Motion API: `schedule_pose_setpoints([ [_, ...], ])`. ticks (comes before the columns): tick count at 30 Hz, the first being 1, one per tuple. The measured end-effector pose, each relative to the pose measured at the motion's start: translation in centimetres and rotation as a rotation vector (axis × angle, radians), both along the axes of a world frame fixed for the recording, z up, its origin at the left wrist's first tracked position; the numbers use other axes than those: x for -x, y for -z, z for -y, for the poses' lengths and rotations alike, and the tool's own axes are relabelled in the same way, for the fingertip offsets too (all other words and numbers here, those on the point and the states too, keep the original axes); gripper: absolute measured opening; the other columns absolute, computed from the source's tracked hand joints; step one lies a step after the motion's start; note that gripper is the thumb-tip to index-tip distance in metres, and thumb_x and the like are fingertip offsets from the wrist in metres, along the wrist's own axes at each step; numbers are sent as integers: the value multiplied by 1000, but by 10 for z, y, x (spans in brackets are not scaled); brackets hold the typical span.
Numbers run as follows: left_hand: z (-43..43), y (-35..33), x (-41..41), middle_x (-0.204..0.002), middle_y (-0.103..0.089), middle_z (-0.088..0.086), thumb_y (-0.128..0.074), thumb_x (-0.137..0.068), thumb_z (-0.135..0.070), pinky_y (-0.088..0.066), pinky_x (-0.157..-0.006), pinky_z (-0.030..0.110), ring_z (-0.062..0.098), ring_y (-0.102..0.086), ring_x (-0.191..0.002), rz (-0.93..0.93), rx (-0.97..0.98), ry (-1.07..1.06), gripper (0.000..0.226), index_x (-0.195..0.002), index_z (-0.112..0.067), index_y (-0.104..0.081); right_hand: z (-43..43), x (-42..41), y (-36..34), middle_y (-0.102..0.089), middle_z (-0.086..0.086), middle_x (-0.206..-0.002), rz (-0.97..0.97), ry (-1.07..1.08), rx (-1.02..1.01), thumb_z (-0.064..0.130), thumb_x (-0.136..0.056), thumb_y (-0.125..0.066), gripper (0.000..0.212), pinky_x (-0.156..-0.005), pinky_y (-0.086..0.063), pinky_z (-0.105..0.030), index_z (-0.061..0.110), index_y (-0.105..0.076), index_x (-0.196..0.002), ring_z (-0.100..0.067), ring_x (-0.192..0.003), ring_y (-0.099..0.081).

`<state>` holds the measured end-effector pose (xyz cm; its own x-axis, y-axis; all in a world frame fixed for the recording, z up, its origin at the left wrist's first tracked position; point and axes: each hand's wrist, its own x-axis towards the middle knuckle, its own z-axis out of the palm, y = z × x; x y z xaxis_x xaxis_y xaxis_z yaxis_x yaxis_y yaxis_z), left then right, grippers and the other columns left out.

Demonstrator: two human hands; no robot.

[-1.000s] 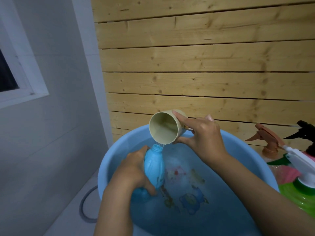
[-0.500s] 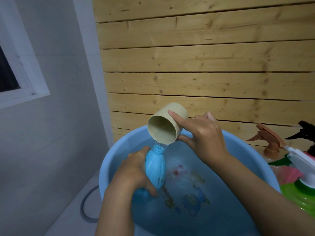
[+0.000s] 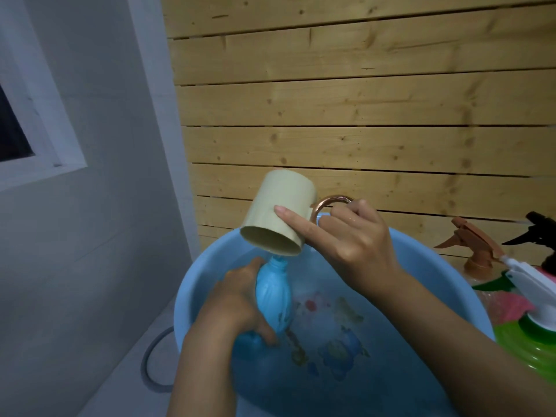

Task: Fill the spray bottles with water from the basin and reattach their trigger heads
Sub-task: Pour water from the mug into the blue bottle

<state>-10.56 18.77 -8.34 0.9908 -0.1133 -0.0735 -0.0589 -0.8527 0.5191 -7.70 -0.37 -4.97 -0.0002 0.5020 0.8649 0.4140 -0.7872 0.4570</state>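
1. Wooden slats [image 3: 361, 100] back the head view; the blue basin [image 3: 192, 290] of water fills the 6 o'clock half.
2. The left hand [image 3: 234, 299] curls its fingers round the headless blue bottle [image 3: 273, 293], which stands at the basin's 9 o'clock side.
3. The right hand [image 3: 352, 239] grips the handle of the beige cup [image 3: 279, 212], forefinger straight along its side, at the bottle's 12 o'clock.
4. To pour well, keep the lip over the neck and tip slowly.
5. The trigger heads [image 3: 469, 236] wait at 3 o'clock.

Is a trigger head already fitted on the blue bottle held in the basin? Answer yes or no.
No: the blue bottle has a bare, open neck under the tipped beige cup, no trigger head on it.
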Motion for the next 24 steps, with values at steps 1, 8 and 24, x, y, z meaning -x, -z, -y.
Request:
schedule_pose_setpoints([
  [1, 0, 0, 0, -114, -55, -9, -92, -34, -28, -54, -86, 41, 18, -57, -106, 3, 4, 0, 103, -122, -37, -40, -1, 0, 0, -35, 3, -58, -6, 1, 3, 0, -78, -75, 53, -62, -27, -28, 20, -63, -126, -15, -54, -40],
  [8, -1, 2, 1, -113, -54, -10, -92, -33, -27, -54, -82, 40, 18, -55, -103, 97, 12, -23, 104, -122, -38, -40, 5, -13, 7, -54, 3, -55, -313, 51, -74, 17, -71, -82, 58, -61, -20, -29, 19, -63, -126, -19, -52, -50],
  [24, 8, -11, 10, -108, -48, -18, -93, -37, -37, -48, -84, 35, 14, -49, -104, 337, 18, -90, 103, -124, -37, -38, 8, -24, 18, -65, 3, -102, -869, 673, 362, 14, -87, -57, 33, -73, -24, -26, 27, -51, -116, -20, -94, -61],
])
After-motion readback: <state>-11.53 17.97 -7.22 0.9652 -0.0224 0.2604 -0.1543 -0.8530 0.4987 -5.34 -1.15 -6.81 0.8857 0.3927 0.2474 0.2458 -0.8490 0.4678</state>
